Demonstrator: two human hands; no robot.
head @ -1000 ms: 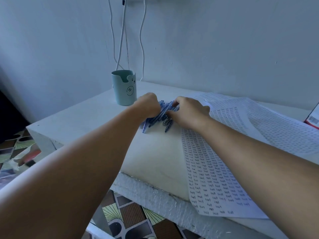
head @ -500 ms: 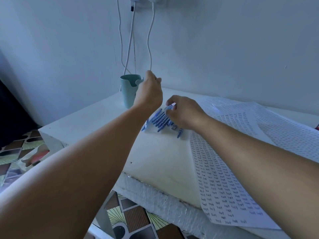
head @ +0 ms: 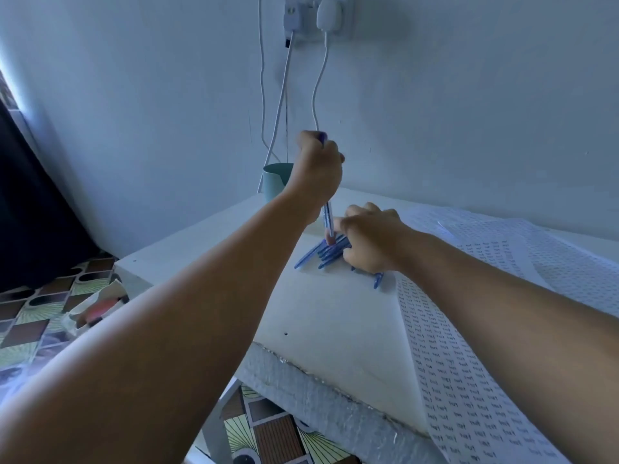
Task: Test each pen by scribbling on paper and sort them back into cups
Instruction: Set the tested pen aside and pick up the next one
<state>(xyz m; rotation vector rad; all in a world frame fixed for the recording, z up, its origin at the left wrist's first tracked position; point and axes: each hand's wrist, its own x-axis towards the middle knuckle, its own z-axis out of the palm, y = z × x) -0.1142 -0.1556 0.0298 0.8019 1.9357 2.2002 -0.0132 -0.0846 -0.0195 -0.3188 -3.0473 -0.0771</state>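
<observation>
Cup (head: 275, 179): contents hidden | left hand (head: 320, 169) grip: clenched round upright pen (head: 327, 218) | right hand (head: 370, 242) grip: apparently grasping pens (head: 330, 252)

A blue pen (head: 327, 220) is standing nearly upright above a fanned pile of blue pens (head: 326, 252) lying on the white table. A pale teal cup (head: 276, 181) (partly hidden) is sitting upright behind. Scribbled paper sheets (head: 445, 363) are lying to the right.
</observation>
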